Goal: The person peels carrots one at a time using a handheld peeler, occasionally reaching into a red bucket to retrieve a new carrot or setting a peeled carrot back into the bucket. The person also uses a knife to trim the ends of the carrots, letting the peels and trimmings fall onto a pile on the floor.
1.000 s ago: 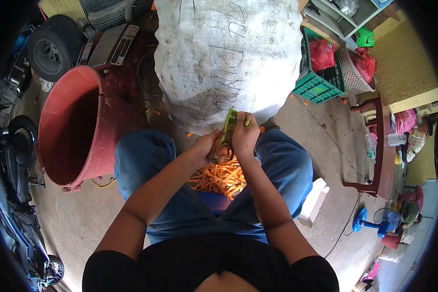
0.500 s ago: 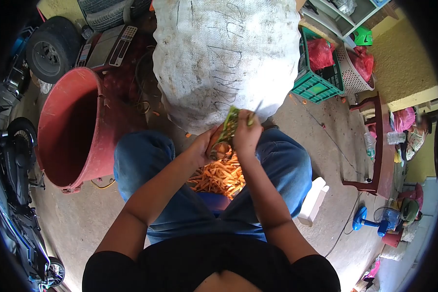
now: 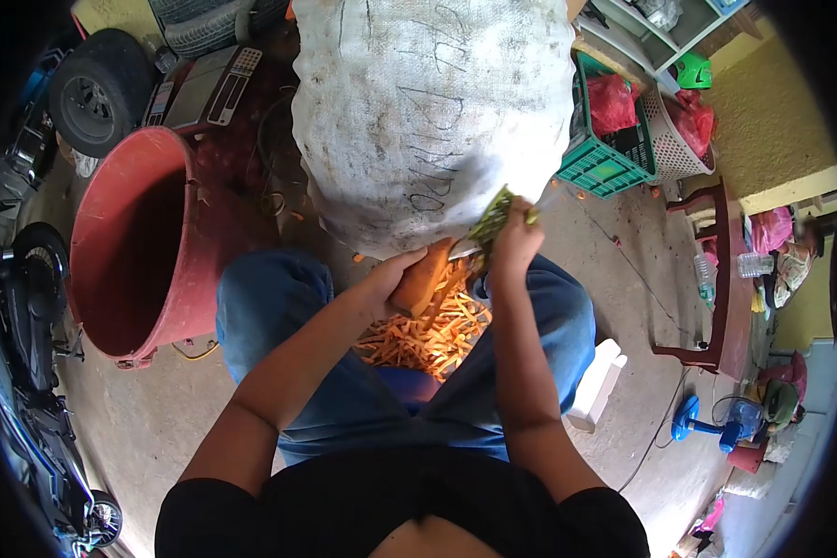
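Note:
An orange carrot-like piece [image 3: 422, 283] is held in my left hand [image 3: 387, 282], its fingers wrapped round the near side. My right hand [image 3: 515, 244] is closed on a green tool [image 3: 492, 218], which is tilted and partly blurred, just right of the orange piece. Below both hands, between my knees, lies a pile of orange strips [image 3: 428, 342] above a blue container [image 3: 409, 387], of which only the near part shows. A large white sack [image 3: 428, 121] with dark writing stands right in front of my hands.
On the left is a big red bin [image 3: 181, 279], with a wheel [image 3: 91, 104] and a scale [image 3: 200, 91] beyond it. A green crate [image 3: 607, 164] and a white basket [image 3: 676, 149] stand at the upper right. A white box [image 3: 597, 386] lies beside my right knee.
My right hand and the green tool have moved to the right, off the orange piece. More of the orange piece and of the strips below now shows.

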`<action>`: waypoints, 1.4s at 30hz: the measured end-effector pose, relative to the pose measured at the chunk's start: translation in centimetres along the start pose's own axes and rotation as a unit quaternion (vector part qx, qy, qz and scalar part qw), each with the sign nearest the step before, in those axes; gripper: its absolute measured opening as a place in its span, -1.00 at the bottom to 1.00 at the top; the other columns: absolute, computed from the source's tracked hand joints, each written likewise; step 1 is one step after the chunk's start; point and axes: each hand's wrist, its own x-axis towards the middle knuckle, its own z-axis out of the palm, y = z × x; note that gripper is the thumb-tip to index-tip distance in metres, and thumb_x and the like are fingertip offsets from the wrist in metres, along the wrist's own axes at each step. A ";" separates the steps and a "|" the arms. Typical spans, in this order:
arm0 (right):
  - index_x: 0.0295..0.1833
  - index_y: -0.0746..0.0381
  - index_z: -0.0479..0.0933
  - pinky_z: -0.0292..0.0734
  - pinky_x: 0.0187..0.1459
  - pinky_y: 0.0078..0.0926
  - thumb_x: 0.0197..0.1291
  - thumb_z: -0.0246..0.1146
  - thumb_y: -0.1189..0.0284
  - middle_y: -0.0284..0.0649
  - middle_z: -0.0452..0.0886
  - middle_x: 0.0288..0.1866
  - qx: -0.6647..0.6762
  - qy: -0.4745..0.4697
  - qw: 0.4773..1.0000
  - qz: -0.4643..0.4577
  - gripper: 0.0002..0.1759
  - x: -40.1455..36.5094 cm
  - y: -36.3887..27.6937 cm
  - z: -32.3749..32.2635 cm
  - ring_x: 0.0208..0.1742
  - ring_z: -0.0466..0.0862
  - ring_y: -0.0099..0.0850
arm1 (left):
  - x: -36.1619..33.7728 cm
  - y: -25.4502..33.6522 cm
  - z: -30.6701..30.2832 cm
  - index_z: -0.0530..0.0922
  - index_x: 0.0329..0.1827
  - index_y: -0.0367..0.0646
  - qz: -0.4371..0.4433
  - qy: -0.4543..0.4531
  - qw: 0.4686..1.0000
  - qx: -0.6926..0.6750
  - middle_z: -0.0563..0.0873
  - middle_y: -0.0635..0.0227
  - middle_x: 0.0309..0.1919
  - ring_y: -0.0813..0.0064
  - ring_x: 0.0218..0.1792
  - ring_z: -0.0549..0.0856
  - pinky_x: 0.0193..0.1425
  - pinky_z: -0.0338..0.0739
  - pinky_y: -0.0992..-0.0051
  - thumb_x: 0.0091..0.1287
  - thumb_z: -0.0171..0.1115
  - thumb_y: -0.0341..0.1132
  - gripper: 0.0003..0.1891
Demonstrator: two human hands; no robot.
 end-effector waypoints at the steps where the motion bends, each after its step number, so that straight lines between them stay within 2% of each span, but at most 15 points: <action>1: -0.49 0.40 0.40 0.31 -0.54 -0.44 0.13 0.02 0.38 -0.13 0.45 -0.66 -0.009 -0.040 0.999 -0.029 -0.72 -1.6 -0.9 0.4 -0.63 0.42 -0.41 | -0.1 0.1 0.1 0.33 -0.02 -0.21 0.003 -0.005 1.000 -0.017 0.53 0.27 -0.23 0.44 -0.31 0.58 -0.28 0.53 0.42 0.30 -0.23 -0.12 -0.63; 4: -0.47 0.38 0.40 0.33 -0.49 -0.37 0.10 0.05 0.41 -0.04 0.45 -0.64 -0.059 -0.083 0.990 -0.099 -0.76 -6.9 -3.0 2.2 -0.58 0.49 -0.26 | 1.3 -0.8 -1.3 0.35 -0.06 -0.18 0.038 -0.068 0.993 -0.088 0.54 0.30 -0.27 0.44 -0.34 0.58 -0.30 0.54 0.42 0.31 -0.28 -0.10 -0.63; 9: -0.47 0.38 0.41 0.34 -0.52 -0.36 0.09 0.05 0.42 0.03 0.43 -0.63 -0.143 -0.007 0.980 -0.138 -0.77 -2.8 0.2 1.6 -0.61 0.48 -0.21 | 1.2 -1.1 -0.9 0.35 -0.07 -0.20 0.004 0.040 0.999 0.029 0.54 0.30 -0.30 0.47 -0.36 0.58 -0.30 0.52 0.46 0.33 -0.35 -0.09 -0.60; 10: -0.48 0.39 0.42 0.34 -0.54 -0.36 0.11 0.02 0.41 0.00 0.46 -0.63 -0.157 0.012 0.987 -0.045 -0.74 -0.7 1.0 0.8 -0.63 0.47 -0.21 | 0.8 -1.3 -0.7 0.35 -0.06 -0.20 -0.006 0.027 0.997 0.070 0.53 0.30 -0.30 0.49 -0.37 0.57 -0.30 0.52 0.46 0.33 -0.34 -0.09 -0.60; 14: -0.49 0.41 0.43 0.33 -0.53 -0.39 0.12 0.03 0.39 -0.07 0.48 -0.65 -0.162 0.121 0.979 -0.010 -0.72 3.8 3.2 -1.6 -0.64 0.45 -0.39 | -0.5 -0.5 0.3 0.35 -0.06 -0.21 -0.021 0.013 0.997 0.073 0.54 0.31 -0.30 0.52 -0.38 0.57 -0.30 0.52 0.45 0.32 -0.27 -0.07 -0.60; 18: -0.41 0.40 0.44 0.35 -0.44 -0.47 0.12 0.03 0.41 -0.12 0.49 -0.56 -0.041 -0.035 0.997 -0.058 -0.76 -2.2 -1.0 0.3 -0.52 0.46 -0.43 | 0.5 0.1 -0.8 0.38 -0.08 -0.18 -0.011 -0.052 0.998 -0.013 0.56 0.30 -0.31 0.54 -0.37 0.59 -0.32 0.52 0.45 0.30 -0.25 -0.04 -0.60; 19: -0.46 0.35 0.43 0.26 -0.55 -0.63 0.14 0.04 0.35 -0.30 0.42 -0.65 -0.035 -0.068 0.993 -0.091 -0.73 -3.6 -0.7 1.0 -0.59 0.35 -0.60 | 1.2 -0.2 -1.1 0.38 -0.08 -0.18 0.009 -0.050 0.998 -0.044 0.57 0.30 -0.33 0.53 -0.36 0.59 -0.33 0.52 0.44 0.30 -0.24 -0.03 -0.59; 24: -0.39 0.38 0.42 0.34 -0.45 -0.53 0.14 0.03 0.39 -0.15 0.46 -0.59 -0.123 -0.116 0.979 -0.113 -0.76 -6.7 -2.9 1.8 -0.54 0.42 -0.50 | 0.9 -0.3 -0.4 0.39 -0.09 -0.15 0.039 0.016 0.997 -0.069 0.57 0.32 -0.39 0.52 -0.37 0.60 -0.36 0.52 0.44 0.30 -0.27 -0.02 -0.59; 26: -0.38 0.38 0.43 0.34 -0.46 -0.51 0.13 0.03 0.40 -0.13 0.47 -0.59 -0.109 -0.093 0.982 -0.124 -0.77 -5.6 -1.1 1.8 -0.55 0.42 -0.49 | 0.7 -0.1 -0.4 0.40 -0.17 -0.14 0.033 0.039 0.998 0.047 0.53 0.46 -0.60 0.66 -0.72 0.47 -0.66 0.42 0.65 0.32 -0.33 -0.03 -0.59; 29: -0.48 0.38 0.45 0.32 -0.54 -0.46 0.11 0.03 0.36 -0.12 0.44 -0.68 -0.143 0.007 0.989 -0.047 -0.71 -0.9 -0.3 0.6 -0.62 0.41 -0.48 | 1.7 -1.5 -1.1 0.41 -0.20 -0.16 0.035 0.009 0.992 0.117 0.50 0.45 -0.67 0.68 -0.76 0.44 -0.71 0.37 0.67 0.31 -0.29 -0.02 -0.59; 30: -0.49 0.40 0.44 0.34 -0.55 -0.38 0.12 0.02 0.39 -0.03 0.48 -0.64 -0.159 0.051 0.984 -0.064 -0.71 0.8 0.4 -0.1 -0.64 0.47 -0.29 | 0.9 -1.2 -0.6 0.41 -0.20 -0.16 0.034 0.008 0.992 0.117 0.50 0.45 -0.67 0.68 -0.76 0.44 -0.71 0.37 0.67 0.31 -0.29 -0.02 -0.59; 32: -0.50 0.42 0.42 0.31 -0.58 -0.41 0.12 0.03 0.37 -0.11 0.44 -0.69 -0.154 0.088 0.984 -0.010 -0.69 3.0 1.4 -1.2 -0.69 0.39 -0.35 | -1.2 -0.2 0.6 0.38 -0.08 -0.22 0.000 -0.022 0.987 0.160 0.55 0.33 -0.40 0.58 -0.43 0.57 -0.33 0.51 0.57 0.28 -0.15 -0.04 -0.60; 37: -0.42 0.41 0.43 0.33 -0.49 -0.45 0.13 0.02 0.40 -0.11 0.46 -0.60 -0.009 -0.039 0.999 -0.009 -0.74 -1.9 -1.2 0.2 -0.59 0.42 -0.41 | 1.1 -0.1 -1.0 0.33 -0.03 -0.20 -0.011 -0.019 1.000 0.016 0.55 0.25 -0.32 0.48 -0.36 0.59 -0.32 0.55 0.48 0.28 -0.20 -0.01 -0.57; 40: -0.42 0.39 0.42 0.34 -0.47 -0.40 0.13 0.03 0.42 -0.02 0.46 -0.59 -0.065 -0.115 0.986 -0.106 -0.77 -6.1 -3.4 1.4 -0.56 0.48 -0.25 | 1.3 -0.1 -1.2 0.33 -0.03 -0.17 0.041 -0.112 0.990 -0.075 0.55 0.28 -0.31 0.47 -0.36 0.59 -0.35 0.55 0.48 0.29 -0.25 -0.01 -0.58; 42: -0.41 0.39 0.42 0.34 -0.47 -0.41 0.12 0.04 0.43 0.00 0.46 -0.58 -0.073 -0.109 0.986 -0.100 -0.78 -7.0 -3.6 1.7 -0.57 0.47 -0.25 | 1.5 -0.4 -1.4 0.33 -0.02 -0.14 0.046 -0.047 0.996 -0.062 0.55 0.32 -0.31 0.49 -0.38 0.59 -0.39 0.55 0.48 0.31 -0.30 -0.03 -0.59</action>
